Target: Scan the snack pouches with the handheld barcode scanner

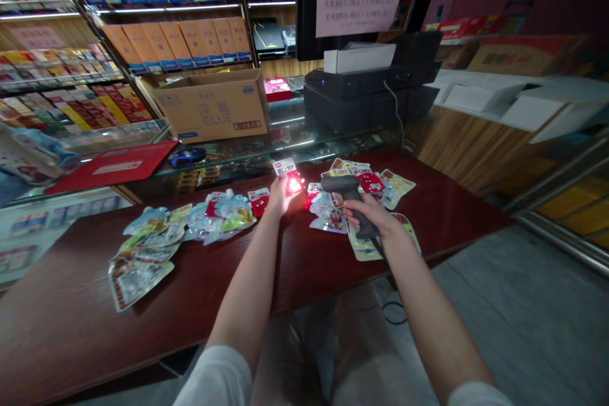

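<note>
My left hand (280, 195) is closed on a small red-and-white snack packet (285, 168), held up over the table. A bright reddish light falls on the packet's lower part. Facing it from the right is a black barcode scanner (343, 188), its handle gripped by my right hand (373, 216). Around and under the scanner lies a pile of snack pouches (399, 189), partly hidden by it. Left of my left arm, light-blue and silvery pouches (223, 216) lie in a heap beside clear-fronted pouches (143, 266).
Beyond the dark red table (228, 273) stand a cardboard box (214, 108) on a glass counter, a black cash-register terminal (371, 92) and a blue-lit mouse (187, 157). A red folder (114, 165) lies at the left. Shelves of orange boxes (176, 44) rise behind.
</note>
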Motion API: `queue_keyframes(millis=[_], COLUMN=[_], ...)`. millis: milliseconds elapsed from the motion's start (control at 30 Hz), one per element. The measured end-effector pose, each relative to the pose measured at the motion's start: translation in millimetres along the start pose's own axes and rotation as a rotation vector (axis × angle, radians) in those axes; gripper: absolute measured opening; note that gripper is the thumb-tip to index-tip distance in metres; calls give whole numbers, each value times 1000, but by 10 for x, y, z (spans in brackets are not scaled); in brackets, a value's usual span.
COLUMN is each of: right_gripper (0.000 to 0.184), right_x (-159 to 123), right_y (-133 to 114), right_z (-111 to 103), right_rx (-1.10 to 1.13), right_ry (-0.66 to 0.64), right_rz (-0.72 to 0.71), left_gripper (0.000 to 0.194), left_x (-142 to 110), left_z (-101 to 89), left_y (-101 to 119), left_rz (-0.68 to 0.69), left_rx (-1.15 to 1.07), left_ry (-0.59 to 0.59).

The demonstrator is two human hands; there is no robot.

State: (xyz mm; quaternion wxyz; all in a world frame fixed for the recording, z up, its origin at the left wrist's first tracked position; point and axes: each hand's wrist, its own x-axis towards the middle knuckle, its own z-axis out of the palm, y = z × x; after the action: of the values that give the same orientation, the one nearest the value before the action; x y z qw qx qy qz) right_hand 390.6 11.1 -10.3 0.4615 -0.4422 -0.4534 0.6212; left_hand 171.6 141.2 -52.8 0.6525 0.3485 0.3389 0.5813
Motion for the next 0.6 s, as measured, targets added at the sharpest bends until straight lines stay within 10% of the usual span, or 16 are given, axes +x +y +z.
queue_keyframes(millis=[167, 367, 600], right_gripper=[38, 38, 35], right_x=[-8, -81, -126], right_y=[6, -51, -84], right_z=[-18, -24, -27], right_rx=[61, 199, 207], right_ry=[19, -17, -40], right_rz=[-3, -27, -37], left_gripper=[27, 29, 42], left_x=[0, -98, -459], left_z=[7, -97, -376], left_y=[-6, 304, 825], left_rz=[34, 238, -9], left_rx=[119, 970, 1757], left_ry=[42, 225, 417])
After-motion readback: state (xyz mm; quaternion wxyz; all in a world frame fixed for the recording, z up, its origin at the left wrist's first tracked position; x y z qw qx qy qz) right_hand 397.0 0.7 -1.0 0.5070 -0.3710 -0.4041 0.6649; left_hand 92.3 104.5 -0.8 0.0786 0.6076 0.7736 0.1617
